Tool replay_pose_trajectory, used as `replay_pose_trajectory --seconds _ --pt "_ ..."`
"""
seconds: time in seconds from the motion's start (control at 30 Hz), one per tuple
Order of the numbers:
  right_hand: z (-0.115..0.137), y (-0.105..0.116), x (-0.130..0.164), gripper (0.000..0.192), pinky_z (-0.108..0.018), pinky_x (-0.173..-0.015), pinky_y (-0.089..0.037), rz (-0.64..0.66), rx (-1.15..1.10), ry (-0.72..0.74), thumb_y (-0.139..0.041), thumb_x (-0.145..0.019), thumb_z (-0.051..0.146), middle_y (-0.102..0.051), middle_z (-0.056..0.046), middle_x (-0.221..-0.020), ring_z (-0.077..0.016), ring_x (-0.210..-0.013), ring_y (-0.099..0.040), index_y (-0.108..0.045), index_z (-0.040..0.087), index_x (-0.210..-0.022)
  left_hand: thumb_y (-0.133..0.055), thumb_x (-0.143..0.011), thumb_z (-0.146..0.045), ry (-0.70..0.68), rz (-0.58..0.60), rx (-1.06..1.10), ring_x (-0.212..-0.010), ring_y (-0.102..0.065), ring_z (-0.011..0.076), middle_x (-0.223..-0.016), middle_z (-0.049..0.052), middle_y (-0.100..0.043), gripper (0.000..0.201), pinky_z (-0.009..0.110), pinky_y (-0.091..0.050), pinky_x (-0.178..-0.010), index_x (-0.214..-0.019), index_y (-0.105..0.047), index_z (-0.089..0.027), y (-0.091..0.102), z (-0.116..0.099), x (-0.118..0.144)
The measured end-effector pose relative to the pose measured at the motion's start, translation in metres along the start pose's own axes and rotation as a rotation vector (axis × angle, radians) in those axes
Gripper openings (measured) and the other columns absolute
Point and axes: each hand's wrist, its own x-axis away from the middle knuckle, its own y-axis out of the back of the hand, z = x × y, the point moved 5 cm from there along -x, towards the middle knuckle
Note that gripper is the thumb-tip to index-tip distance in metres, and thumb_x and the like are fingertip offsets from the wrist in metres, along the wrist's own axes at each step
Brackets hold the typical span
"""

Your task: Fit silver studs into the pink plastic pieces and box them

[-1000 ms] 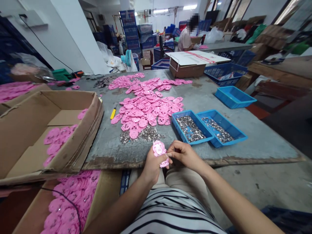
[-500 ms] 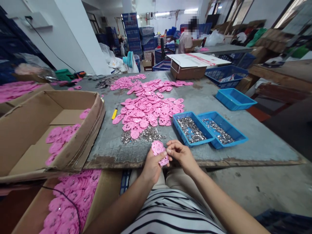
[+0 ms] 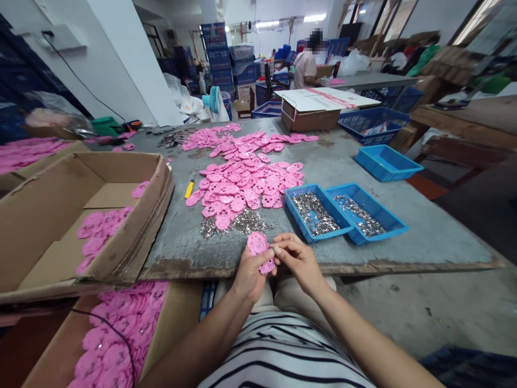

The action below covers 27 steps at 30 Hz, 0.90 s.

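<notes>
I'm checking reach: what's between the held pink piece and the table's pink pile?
In the head view, loose metal parts lie between the pink piece and pile.

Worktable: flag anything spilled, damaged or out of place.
Small metal pieces lie loose on the worktable by the pink parts, though similar-looking ones sit in blue trays; spilled or deliberate, I can't tell. The front edge looks worn.

At the front edge of the bench (image 3: pixel 177 242), a piece (image 3: pixel 256 242) sits in the left hand (image 3: pixel 248 274), right hand (image 3: pixel 298 260) alongside; behind, metal bits (image 3: pixel 251 222), then a heap of pieces (image 3: pixel 242 186) reaching toward the far edge. Screwdriver (image 3: pixel 189 188) left of it, carton (image 3: pixel 155 207) along the left edge; two trays (image 3: pixel 333 234) right, third tray (image 3: pixel 390 156) by the right edge.
</notes>
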Motion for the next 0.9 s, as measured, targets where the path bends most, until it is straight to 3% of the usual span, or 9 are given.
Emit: replay_pose_trajectory --seconds 0.27,0.47,0.6,0.73,0.9 --pt "0.000 0.000 -0.002 0.027 -0.025 -0.056 -0.041 0.020 -0.172 -0.236 -0.082 -0.056 0.041 -0.062 -0.005 -0.084 -0.0125 -0.067 -0.050 -0.067 0.018 -0.057 -0.074 -0.054 -0.017 -0.246 -0.152 -0.418 -0.047 -0.053 0.0093 -0.066 -0.005 -0.060 0.041 0.019 -0.041 -0.040 -0.086 -0.048 -0.019 0.008 -0.013 0.005" --pt "0.009 0.000 0.000 0.034 -0.023 -0.048 -0.032 0.197 -0.085 -0.239 -0.075 -0.063 0.045 -0.058 -0.004 -0.079 -0.0098 -0.059 -0.044 -0.061 0.016 -0.054 -0.076 -0.055 -0.007 -0.325 -0.088 -0.505 -0.061 -0.058 0.0113 -0.072 -0.002 -0.064 0.043 0.020 -0.046 -0.056 -0.091 -0.056 -0.020 0.014 -0.015 0.006" --pt "0.012 0.001 0.000 0.037 -0.025 -0.053 -0.036 0.259 -0.013 -0.196 -0.068 -0.071 0.051 -0.057 -0.003 -0.078 -0.0111 -0.060 -0.045 -0.058 0.017 -0.058 -0.078 -0.055 -0.008 -0.339 -0.062 -0.487 -0.062 -0.059 0.0122 -0.071 -0.001 -0.065 0.046 0.020 -0.046 -0.057 -0.095 -0.057 -0.019 0.012 -0.017 0.008" --pt "0.019 0.004 -0.002 0.031 -0.032 -0.075 -0.044 0.222 0.138 -0.007 -0.061 -0.079 0.045 -0.055 -0.004 -0.081 -0.0164 -0.078 -0.052 -0.056 0.019 -0.061 -0.080 -0.056 -0.019 -0.241 -0.011 -0.377 -0.052 -0.057 0.0114 -0.069 -0.002 -0.063 0.048 0.020 -0.043 -0.046 -0.094 -0.051 -0.019 0.004 -0.018 0.008" --pt "0.033 0.010 -0.006 0.022 -0.039 -0.094 -0.040 0.212 0.261 0.115 -0.054 -0.085 0.035 -0.055 -0.008 -0.102 -0.0215 -0.104 -0.053 -0.056 0.020 -0.069 -0.063 -0.071 -0.052 0.050 0.141 -0.078 -0.051 -0.061 0.0172 -0.071 0.002 -0.064 0.044 0.022 -0.040 -0.037 -0.094 -0.046 -0.018 -0.007 -0.015 0.005"
